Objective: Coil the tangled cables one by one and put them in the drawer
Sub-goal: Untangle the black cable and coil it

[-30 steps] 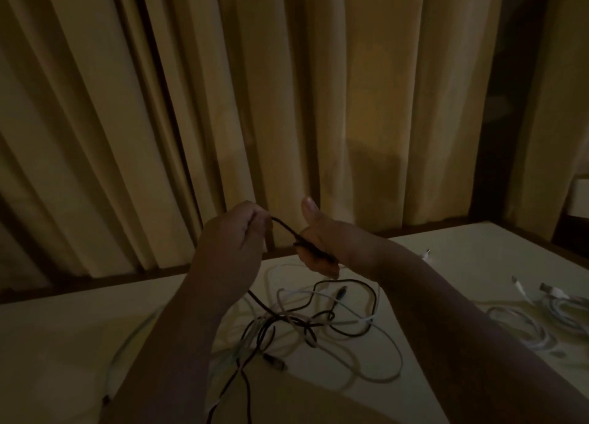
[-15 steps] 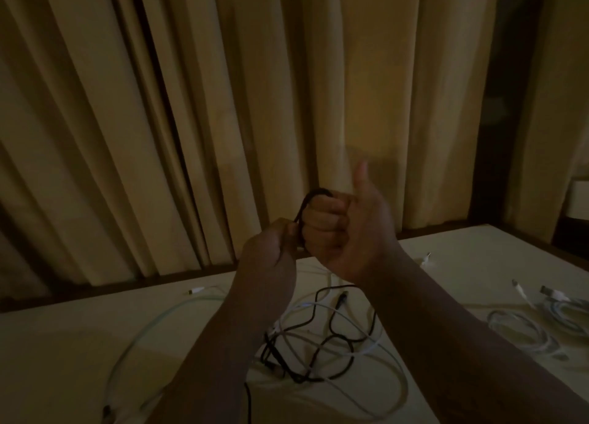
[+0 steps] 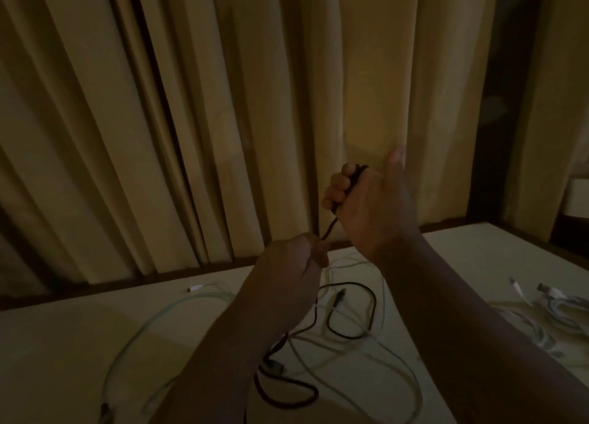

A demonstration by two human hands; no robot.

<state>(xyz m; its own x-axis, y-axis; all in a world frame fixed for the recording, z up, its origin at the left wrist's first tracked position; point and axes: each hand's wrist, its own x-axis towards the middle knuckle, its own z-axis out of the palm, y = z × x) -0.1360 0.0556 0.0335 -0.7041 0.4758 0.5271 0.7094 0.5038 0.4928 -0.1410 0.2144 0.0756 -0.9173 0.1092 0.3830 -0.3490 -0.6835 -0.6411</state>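
Note:
My right hand (image 3: pixel 369 207) is raised in front of the curtain, fingers curled round a small coil of the black cable (image 3: pixel 330 229), thumb pointing up. Just below it my left hand (image 3: pixel 293 264) pinches the same black cable, which runs taut between the two hands. The rest of that cable hangs down to the table and loops there among several white cables (image 3: pixel 353 344). No drawer is in view.
The pale table (image 3: pixel 63 344) carries a long light-green cable (image 3: pixel 143 328) at the left and a bundle of white cables (image 3: pixel 548 312) at the right. Heavy yellow curtains (image 3: pixel 223 105) hang right behind the table's far edge.
My right hand has risen and moved right with the coil. My left hand has slid down the black cable, and the strand between them is now stretched longer.

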